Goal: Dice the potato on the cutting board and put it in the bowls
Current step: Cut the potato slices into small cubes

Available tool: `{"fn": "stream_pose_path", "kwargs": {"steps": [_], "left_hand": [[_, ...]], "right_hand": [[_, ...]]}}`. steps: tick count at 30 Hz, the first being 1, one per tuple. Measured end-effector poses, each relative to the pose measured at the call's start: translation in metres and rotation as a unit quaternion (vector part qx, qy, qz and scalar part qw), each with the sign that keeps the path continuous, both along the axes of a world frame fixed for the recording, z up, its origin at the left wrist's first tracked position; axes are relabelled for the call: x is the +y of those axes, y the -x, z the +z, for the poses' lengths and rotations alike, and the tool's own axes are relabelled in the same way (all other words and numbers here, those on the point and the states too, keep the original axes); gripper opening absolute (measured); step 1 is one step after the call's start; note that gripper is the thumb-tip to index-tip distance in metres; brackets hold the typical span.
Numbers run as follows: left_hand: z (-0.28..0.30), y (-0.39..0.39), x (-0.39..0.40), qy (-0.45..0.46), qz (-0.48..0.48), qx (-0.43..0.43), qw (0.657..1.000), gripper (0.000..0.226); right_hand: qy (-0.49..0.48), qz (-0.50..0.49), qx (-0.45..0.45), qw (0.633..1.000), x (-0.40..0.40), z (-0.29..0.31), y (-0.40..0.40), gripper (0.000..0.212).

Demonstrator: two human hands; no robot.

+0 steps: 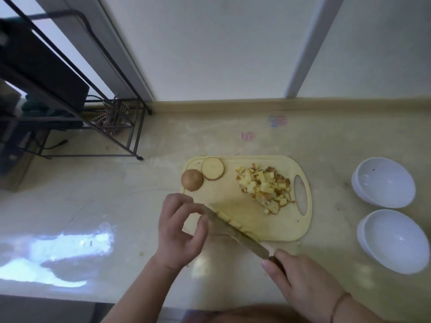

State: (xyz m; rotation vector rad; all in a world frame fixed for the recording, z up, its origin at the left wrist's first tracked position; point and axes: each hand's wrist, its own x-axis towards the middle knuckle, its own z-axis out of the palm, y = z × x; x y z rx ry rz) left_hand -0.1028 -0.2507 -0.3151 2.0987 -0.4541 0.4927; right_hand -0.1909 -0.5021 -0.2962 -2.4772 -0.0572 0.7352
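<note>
Risk lies at the knife (235, 231): the right hand (300, 285) is wrapped round its handle, while the left hand (182, 229), fingers curled at the blade's back, holds nothing I can make out; a slip could nick them. Potato dice (265, 187), a slice (212, 169) and an end piece (192, 179) lie on the cutting board (235, 206). Both white bowls (383, 181) (394, 241) appear empty.

Soft blur, window glare on counter (70, 248)
</note>
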Motion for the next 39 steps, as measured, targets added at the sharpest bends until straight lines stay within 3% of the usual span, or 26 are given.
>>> {"fn": "stream_pose_path", "kwargs": {"steps": [2, 5, 7, 11, 18, 24, 33, 36, 39], "left_hand": [[0.020, -0.019, -0.005, -0.099, -0.097, 0.101, 0.985, 0.026], [0.022, -0.039, -0.019, -0.356, -0.227, 0.216, 0.880, 0.058], [0.020, -0.046, -0.028, -0.436, -0.259, 0.248, 0.825, 0.062], [0.023, -0.057, -0.039, -0.470, -0.278, 0.256, 0.798, 0.060], [0.028, -0.070, -0.053, -0.525, -0.338, 0.305, 0.719, 0.033], [0.028, -0.081, -0.054, -0.528, -0.365, 0.335, 0.689, 0.024], [0.021, -0.085, -0.056, -0.558, -0.389, 0.297, 0.670, 0.038], [0.020, -0.089, -0.054, -0.555, -0.380, 0.285, 0.683, 0.037], [0.019, -0.096, -0.052, -0.525, -0.361, 0.275, 0.720, 0.040]], "right_hand": [[0.029, 0.019, 0.000, 0.999, 0.003, 0.005, 0.001, 0.101], [0.074, 0.043, 0.026, 0.996, 0.003, 0.009, -0.005, 0.129], [0.097, 0.056, 0.045, 0.993, 0.001, 0.009, -0.006, 0.140], [0.108, 0.063, 0.061, 0.990, 0.002, 0.013, -0.007, 0.147], [0.090, 0.084, 0.049, 0.991, 0.008, 0.018, -0.005, 0.145], [0.073, 0.067, 0.030, 0.995, 0.012, 0.016, -0.001, 0.144], [0.072, 0.078, 0.003, 0.994, 0.009, 0.009, 0.007, 0.141], [0.083, 0.087, 0.012, 0.993, 0.008, 0.011, 0.010, 0.140], [0.099, 0.082, -0.019, 0.992, -0.002, 0.017, 0.015, 0.139]]}}
